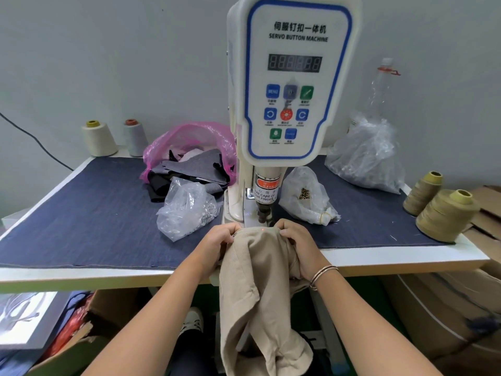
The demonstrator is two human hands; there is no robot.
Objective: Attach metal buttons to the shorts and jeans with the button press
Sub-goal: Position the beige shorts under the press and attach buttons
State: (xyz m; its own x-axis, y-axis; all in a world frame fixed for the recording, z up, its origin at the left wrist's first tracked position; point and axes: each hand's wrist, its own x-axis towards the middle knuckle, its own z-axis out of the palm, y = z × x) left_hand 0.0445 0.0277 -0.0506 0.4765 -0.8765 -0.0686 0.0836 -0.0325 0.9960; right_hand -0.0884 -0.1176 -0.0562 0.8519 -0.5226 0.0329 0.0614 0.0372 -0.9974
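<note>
Two hands (260, 242) gripping beige shorts (257, 280), denim-covered table (95, 213), grey wall (108, 63)

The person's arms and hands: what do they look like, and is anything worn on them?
Both forearms are bare, with no sleeves and no gloves on the left hand or right hand. The right wrist carries thin metal bangles, silver and rose-gold in tone. No rings or watch are visible.

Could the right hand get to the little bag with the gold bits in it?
Probably yes. The bag lies just beyond the right hand with nothing between them, but that hand grips the beige shorts and would have to let go.
</note>
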